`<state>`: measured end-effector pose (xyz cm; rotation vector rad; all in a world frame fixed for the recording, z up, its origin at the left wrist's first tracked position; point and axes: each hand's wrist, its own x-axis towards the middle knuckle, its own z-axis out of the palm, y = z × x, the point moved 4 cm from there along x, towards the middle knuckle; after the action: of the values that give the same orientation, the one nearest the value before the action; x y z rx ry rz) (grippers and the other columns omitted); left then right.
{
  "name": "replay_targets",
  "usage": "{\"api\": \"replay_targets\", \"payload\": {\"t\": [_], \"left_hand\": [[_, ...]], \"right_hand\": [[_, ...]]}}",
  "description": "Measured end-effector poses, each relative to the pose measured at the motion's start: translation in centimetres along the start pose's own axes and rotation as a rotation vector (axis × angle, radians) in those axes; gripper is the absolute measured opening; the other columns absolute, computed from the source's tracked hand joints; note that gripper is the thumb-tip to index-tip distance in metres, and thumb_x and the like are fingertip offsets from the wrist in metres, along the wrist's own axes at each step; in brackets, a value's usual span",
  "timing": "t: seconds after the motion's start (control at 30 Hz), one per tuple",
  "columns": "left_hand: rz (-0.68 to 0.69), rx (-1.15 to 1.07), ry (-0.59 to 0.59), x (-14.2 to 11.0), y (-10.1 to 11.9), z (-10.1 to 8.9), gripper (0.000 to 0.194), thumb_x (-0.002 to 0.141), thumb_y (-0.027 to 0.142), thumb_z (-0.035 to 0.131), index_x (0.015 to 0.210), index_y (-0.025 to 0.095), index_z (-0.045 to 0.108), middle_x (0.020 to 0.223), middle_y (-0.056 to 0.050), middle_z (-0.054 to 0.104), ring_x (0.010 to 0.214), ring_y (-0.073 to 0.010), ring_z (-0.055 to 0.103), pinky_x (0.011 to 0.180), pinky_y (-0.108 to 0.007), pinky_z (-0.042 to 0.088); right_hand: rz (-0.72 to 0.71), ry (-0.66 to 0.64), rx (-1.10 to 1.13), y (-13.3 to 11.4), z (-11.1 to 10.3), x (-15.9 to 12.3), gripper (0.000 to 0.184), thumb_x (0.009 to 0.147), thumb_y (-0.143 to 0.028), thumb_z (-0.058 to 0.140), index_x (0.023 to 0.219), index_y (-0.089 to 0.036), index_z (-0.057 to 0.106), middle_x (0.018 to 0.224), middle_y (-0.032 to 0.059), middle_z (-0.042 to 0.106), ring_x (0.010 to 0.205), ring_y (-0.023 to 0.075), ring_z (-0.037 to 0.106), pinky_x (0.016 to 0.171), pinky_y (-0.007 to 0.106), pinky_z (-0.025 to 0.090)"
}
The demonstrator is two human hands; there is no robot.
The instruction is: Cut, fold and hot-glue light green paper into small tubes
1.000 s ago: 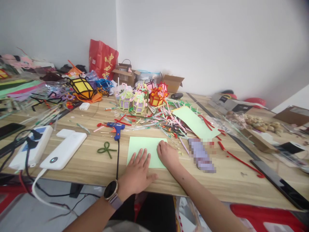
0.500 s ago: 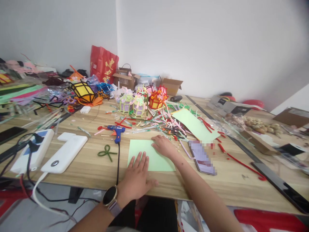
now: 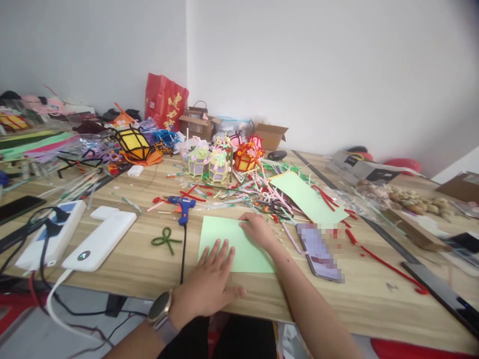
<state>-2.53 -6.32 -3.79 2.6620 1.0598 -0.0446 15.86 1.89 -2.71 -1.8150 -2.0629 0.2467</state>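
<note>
A light green sheet of paper [image 3: 239, 259] lies on the wooden table in front of me. My left hand [image 3: 213, 279] rests flat over its lower left part, fingers spread and thumb pointing right; a watch [image 3: 160, 306] is on that wrist. At the sheet's upper right edge, my right hand [image 3: 259, 232] lies on the paper with its fingers stretched to the left and slightly bent. Neither hand lifts the sheet. Beside it on the left are a blue glue gun [image 3: 182, 207] and a looped dark green pipe cleaner [image 3: 167, 241].
A phone [image 3: 320, 252] and a second green sheet [image 3: 309, 197] lie to the right. Behind are small pipe-cleaner lanterns [image 3: 219, 164] and scattered stems. A white power bank [image 3: 101, 239] and a power strip [image 3: 52, 234] with cables sit at left.
The view has shifted slightly, so the table's contents sit a little lower and further right. Both hands stay on the green sheet in nearly the same pose.
</note>
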Motion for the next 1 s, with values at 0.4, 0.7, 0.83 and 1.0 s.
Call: {"api": "replay_targets", "payload": {"t": [0.4, 0.7, 0.83, 1.0], "left_hand": [[-0.055, 0.089, 0.334, 7.6, -4.3, -8.8, 0.023, 0.090, 0.020, 0.049, 0.089, 0.021, 0.071, 0.096, -0.008, 0.074, 0.107, -0.0273, 0.060, 0.102, -0.045, 0.036], [-0.300, 0.061, 0.347, 9.0, -8.9, -9.4, 0.030, 0.096, 0.026, 0.035, 0.095, 0.020, 0.064, 0.091, -0.007, 0.073, 0.085, -0.0224, 0.065, 0.070, -0.030, 0.037], [-0.350, 0.102, 0.327, 9.3, -8.9, -9.9, 0.030, 0.094, 0.023, 0.035, 0.092, 0.019, 0.065, 0.089, -0.010, 0.073, 0.088, -0.0250, 0.065, 0.069, -0.032, 0.036], [-0.337, 0.116, 0.322, 9.6, -8.4, -9.6, 0.030, 0.092, 0.020, 0.036, 0.091, 0.018, 0.066, 0.087, -0.013, 0.073, 0.088, -0.0271, 0.065, 0.074, -0.035, 0.037]], "right_hand": [[-0.130, 0.156, 0.022, -0.5, -1.7, -1.0, 0.011, 0.089, -0.023, 0.059, 0.094, -0.023, 0.068, 0.095, 0.0049, 0.072, 0.100, 0.0222, 0.061, 0.108, 0.045, 0.027], [0.252, 0.068, 0.509, 3.6, -1.7, -0.9, 0.035, 0.088, -0.031, 0.051, 0.118, -0.017, 0.063, 0.102, 0.0071, 0.073, 0.081, 0.0174, 0.068, 0.071, 0.028, 0.052], [0.258, 0.076, 0.332, 3.3, -1.7, -0.9, 0.024, 0.086, -0.030, 0.052, 0.090, -0.017, 0.072, 0.079, 0.0026, 0.074, 0.072, 0.0185, 0.066, 0.066, 0.026, 0.048], [0.424, 0.311, 0.120, 6.1, -4.2, -1.3, 0.031, 0.090, -0.027, 0.043, 0.097, -0.017, 0.071, 0.096, 0.0096, 0.073, 0.088, 0.0229, 0.065, 0.075, 0.030, 0.044]]}}
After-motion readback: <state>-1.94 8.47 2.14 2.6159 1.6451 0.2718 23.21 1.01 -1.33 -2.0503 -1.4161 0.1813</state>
